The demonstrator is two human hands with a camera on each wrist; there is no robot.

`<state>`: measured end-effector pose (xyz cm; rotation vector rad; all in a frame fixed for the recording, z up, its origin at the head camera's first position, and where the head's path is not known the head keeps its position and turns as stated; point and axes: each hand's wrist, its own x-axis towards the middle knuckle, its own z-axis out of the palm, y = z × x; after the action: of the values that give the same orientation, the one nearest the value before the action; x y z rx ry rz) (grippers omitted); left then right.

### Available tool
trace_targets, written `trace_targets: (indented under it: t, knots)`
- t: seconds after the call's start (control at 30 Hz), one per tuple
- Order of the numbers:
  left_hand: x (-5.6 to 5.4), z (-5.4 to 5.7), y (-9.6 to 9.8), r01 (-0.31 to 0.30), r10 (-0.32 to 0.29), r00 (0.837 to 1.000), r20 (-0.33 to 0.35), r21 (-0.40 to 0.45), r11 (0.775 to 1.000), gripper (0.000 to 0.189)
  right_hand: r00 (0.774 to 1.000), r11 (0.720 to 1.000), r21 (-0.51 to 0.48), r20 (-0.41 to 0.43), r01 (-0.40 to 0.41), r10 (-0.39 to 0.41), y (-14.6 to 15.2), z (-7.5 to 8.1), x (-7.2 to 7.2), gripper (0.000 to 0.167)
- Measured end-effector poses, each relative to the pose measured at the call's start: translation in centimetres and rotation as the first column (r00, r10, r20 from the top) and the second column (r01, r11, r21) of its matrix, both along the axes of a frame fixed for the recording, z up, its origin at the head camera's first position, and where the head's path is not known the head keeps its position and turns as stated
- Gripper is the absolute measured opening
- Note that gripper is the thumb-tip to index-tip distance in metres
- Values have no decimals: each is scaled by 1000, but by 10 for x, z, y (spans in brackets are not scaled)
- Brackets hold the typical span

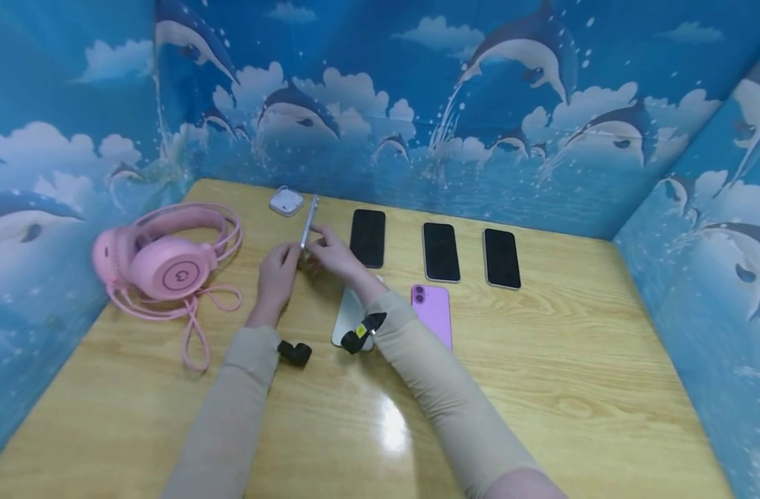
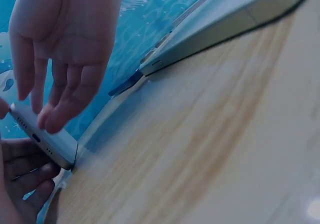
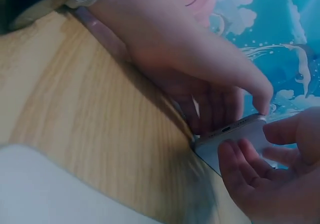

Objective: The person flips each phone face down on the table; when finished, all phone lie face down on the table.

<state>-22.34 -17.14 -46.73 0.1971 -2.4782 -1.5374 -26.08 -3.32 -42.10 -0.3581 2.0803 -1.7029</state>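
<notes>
A phone (image 1: 309,220) stands on its long edge at the back left, between my two hands. My left hand (image 1: 276,278) grips it, thumb on one edge and fingers on the other. The charging port on the phone's short end (image 2: 36,138) shows in the left wrist view. My right hand (image 1: 339,258) is on the other side, fingertips (image 3: 227,151) against its flat face in the right wrist view. Under my right forearm lies a white phone (image 1: 347,315), partly covered.
Three dark-screened phones lie in a row toward the back: one (image 1: 368,238), another (image 1: 440,251) and a third (image 1: 501,258). A purple phone (image 1: 434,315) lies beside my right sleeve. Pink headphones (image 1: 174,267) with looped cable are at left, a small white square item (image 1: 286,201) behind.
</notes>
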Motion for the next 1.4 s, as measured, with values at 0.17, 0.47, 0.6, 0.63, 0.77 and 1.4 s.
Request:
trace_targets:
  t: [0.17,0.47,0.6,0.63,0.77,1.4]
  knots:
    - [2,5,-1,-82,85,995,-49,66,994,45,1000,1000,19,20,-14,13,-6,-1,2,49]
    - [3,7,-4,-183,200,966,-164,117,976,29,995,995,94,95,12,-21,-11,-13,1,58]
    - [3,6,-7,-196,215,964,-158,130,972,28,998,988,151,56,16,-25,-12,-17,-1,64]
    - [3,6,-8,-200,219,964,-153,131,971,28,999,985,173,40,10,-18,-12,-17,0,64]
    - [5,6,-10,-257,265,961,-82,99,961,26,1000,971,240,-3,-8,9,-12,-18,0,62]
    - [-3,0,-15,-159,163,982,94,-50,986,35,999,972,232,49,-22,11,1,-15,9,56]
